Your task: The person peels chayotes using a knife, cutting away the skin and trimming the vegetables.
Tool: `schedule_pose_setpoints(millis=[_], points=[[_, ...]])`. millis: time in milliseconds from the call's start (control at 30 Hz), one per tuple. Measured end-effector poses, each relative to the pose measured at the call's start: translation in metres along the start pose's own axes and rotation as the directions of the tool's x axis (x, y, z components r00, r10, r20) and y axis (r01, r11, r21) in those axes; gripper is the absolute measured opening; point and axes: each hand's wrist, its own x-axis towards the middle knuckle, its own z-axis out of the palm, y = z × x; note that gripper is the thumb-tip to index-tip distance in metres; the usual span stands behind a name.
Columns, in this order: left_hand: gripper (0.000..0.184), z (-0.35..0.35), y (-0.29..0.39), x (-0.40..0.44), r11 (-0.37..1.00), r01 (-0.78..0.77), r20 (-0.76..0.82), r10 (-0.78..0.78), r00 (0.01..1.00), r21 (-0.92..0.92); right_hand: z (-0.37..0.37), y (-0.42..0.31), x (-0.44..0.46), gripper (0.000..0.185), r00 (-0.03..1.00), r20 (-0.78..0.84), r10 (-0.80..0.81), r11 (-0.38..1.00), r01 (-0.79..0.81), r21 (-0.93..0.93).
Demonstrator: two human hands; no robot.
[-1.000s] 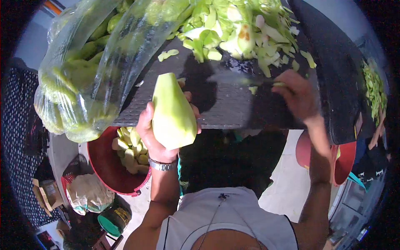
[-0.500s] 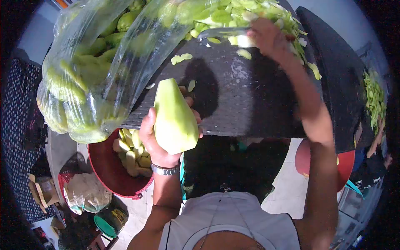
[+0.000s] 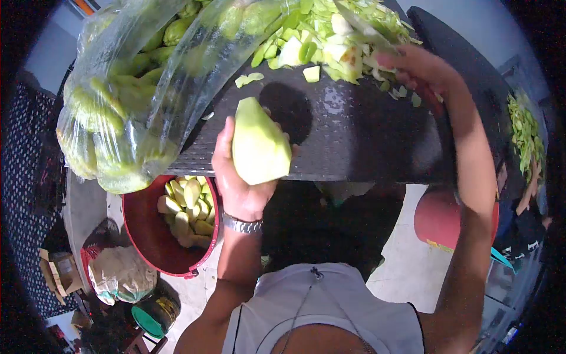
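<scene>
My left hand (image 3: 247,177) cups a peeled pale-green fruit (image 3: 259,141), pear-shaped with flat cut facets, likely a green mango. It is held upright over the front edge of the dark board (image 3: 377,135). My right hand (image 3: 421,68) is closed around a knife (image 3: 365,26), its blade pointing up and left across a heap of green and white peelings (image 3: 306,44). The knife's handle is mostly hidden by the fingers. Below the left hand, a red tub (image 3: 131,227) holds several peeled pieces (image 3: 191,206).
A clear plastic bag (image 3: 159,112) full of green fruit covers the board's left side. A second red container (image 3: 436,218) stands under the right side. At the far right are more peelings (image 3: 525,130) and another person's arm (image 3: 530,189). A stuffed sack (image 3: 121,274) sits lower left.
My right hand with the knife has moved right and slightly down, and the blade has swung upward. White chunks now show at the heap's near edge. The left hand and fruit have shifted slightly up and right.
</scene>
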Motion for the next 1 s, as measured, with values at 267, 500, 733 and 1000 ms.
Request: schedule_pose_setpoints(millis=[267,500,733,1000], points=[[0.047,0.019,-0.019,0.033,0.999,-0.028,0.12,0.026,0.992,0.016,0.047,-0.017,-0.094,0.062,0.977,-0.207,0.054,0.862,0.059,0.503],[0.042,0.026,-0.039,0.065,0.992,0.122,0.213,-0.112,0.97,-0.034,0.13,-0.02,-0.134,0.078,0.901,-0.423,-0.1,0.756,0.345,0.556],[0.028,0.044,-0.059,0.063,0.994,0.111,0.218,-0.106,0.97,-0.011,0.192,-0.01,-0.154,0.076,0.907,-0.315,-0.279,0.603,0.42,0.678],[0.025,0.043,-0.064,0.06,0.998,0.065,0.163,-0.067,0.984,0.015,0.201,-0.018,-0.161,0.077,0.944,-0.256,-0.21,0.624,0.331,0.708]])
